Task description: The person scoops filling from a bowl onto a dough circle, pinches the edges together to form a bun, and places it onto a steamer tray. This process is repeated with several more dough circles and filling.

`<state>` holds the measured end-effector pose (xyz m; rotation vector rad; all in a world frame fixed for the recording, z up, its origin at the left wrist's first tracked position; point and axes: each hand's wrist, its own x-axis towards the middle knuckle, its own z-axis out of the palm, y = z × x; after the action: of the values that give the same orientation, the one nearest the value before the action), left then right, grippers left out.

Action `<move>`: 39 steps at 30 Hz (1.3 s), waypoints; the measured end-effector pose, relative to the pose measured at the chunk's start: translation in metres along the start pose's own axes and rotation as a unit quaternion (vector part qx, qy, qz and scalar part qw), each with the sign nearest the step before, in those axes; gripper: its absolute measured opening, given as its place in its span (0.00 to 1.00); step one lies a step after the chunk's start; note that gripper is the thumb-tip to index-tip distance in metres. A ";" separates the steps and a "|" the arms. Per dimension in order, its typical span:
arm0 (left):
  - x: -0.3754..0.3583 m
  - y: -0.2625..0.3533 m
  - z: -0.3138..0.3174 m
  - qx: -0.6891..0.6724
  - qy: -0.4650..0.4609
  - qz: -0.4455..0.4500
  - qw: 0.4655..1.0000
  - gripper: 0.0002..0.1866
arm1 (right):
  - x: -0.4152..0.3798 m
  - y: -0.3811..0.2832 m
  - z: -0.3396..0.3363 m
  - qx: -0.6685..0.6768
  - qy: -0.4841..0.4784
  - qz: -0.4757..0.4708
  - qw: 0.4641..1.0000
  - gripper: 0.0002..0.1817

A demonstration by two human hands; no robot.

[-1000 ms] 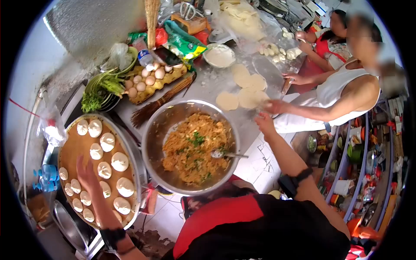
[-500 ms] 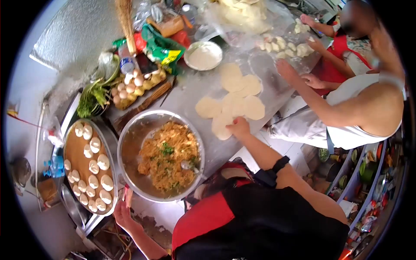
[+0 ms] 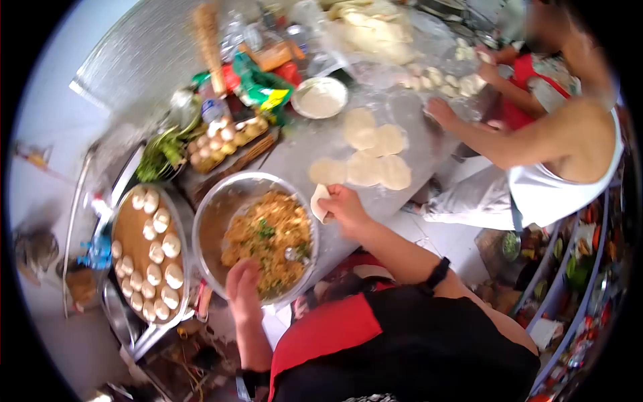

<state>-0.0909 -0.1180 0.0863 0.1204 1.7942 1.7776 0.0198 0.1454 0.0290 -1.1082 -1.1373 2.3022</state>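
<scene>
A round dough wrapper (image 3: 319,203) hangs from the pinched fingers of my right hand (image 3: 343,208), beside the right rim of a large metal bowl (image 3: 209,221). Orange-brown filling (image 3: 258,231) with green bits lies in the bowl, and a spoon (image 3: 293,254) rests at its right side. My left hand (image 3: 244,289) is over the bowl's lower left rim, somewhat blurred, and I cannot make out whether its fingers are apart. Several flat wrappers (image 3: 364,167) overlap on the table behind my right hand.
Left of the bowl stands an oval tray (image 3: 124,221) of filled dumplings. Behind are eggs (image 3: 221,137), leafy greens (image 3: 161,151) and a bowl of flour (image 3: 319,98). Two co-workers stand at the right; one's hand (image 3: 440,112) is over the table near dough pieces (image 3: 449,82).
My right hand has lifted one wrapper off the table and brought it left to the bowl. My left hand has risen from below the tray to the bowl. The view has shifted slightly.
</scene>
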 end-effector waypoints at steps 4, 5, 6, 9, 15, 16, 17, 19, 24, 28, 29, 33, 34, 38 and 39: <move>0.023 -0.014 0.023 -0.211 -0.122 -0.107 0.964 0.26 | -0.055 -0.034 0.057 0.069 -0.144 0.003 0.987 0.15; 0.031 -0.024 0.025 -0.333 -0.162 -0.142 0.918 0.28 | -0.060 -0.029 0.065 0.071 -0.148 0.018 0.986 0.16; 0.029 -0.015 0.029 -0.346 -0.158 -0.161 0.911 0.29 | -0.065 -0.022 0.071 0.074 -0.150 0.033 0.985 0.17; 0.020 0.005 0.037 -0.262 -0.141 -0.153 0.942 0.30 | -0.073 -0.001 0.080 0.042 -0.153 0.033 0.987 0.16; 0.013 0.004 0.008 0.079 -0.103 0.003 0.992 0.18 | -0.083 0.011 0.088 0.012 -0.168 0.147 0.975 0.12; 0.014 0.000 0.001 0.118 -0.114 0.020 0.986 0.16 | -0.083 0.015 0.090 0.003 -0.183 0.154 0.971 0.12; 0.014 -0.002 -0.004 0.157 -0.125 0.039 0.979 0.15 | -0.081 0.019 0.088 -0.035 -0.203 0.118 0.971 0.12; 0.008 0.008 -0.006 0.068 -0.123 0.003 0.990 0.14 | -0.078 0.025 0.092 -0.108 -0.244 0.050 0.962 0.11; -0.001 0.018 -0.019 0.162 -0.153 0.171 0.960 0.16 | -0.081 0.030 0.108 -0.112 -0.215 0.093 0.966 0.12; 0.001 0.023 -0.024 0.024 -0.148 -0.054 0.987 0.21 | -0.077 0.036 0.105 -0.091 -0.239 0.023 0.967 0.13; 0.001 0.022 -0.025 -0.013 -0.137 -0.074 0.988 0.22 | -0.079 0.034 0.106 -0.023 -0.247 0.029 0.968 0.13; 0.001 0.021 -0.028 -0.183 -0.142 -0.138 0.963 0.25 | -0.097 0.017 0.120 -0.126 -0.274 0.054 0.952 0.13; 0.001 0.021 -0.032 -0.194 -0.162 -0.139 0.958 0.25 | -0.095 0.018 0.118 -0.106 -0.294 0.061 0.948 0.18; 0.001 0.020 -0.044 -0.177 -0.183 -0.138 0.957 0.22 | -0.085 0.018 0.108 -0.112 -0.288 0.103 0.945 0.21; 0.000 0.020 -0.045 -0.157 -0.175 -0.137 0.962 0.19 | -0.085 0.015 0.109 -0.101 -0.289 0.118 0.945 0.22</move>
<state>-0.1188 -0.1552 0.1014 0.0501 1.2024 1.6916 -0.0096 0.0297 0.0996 -0.6647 -1.5442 2.8619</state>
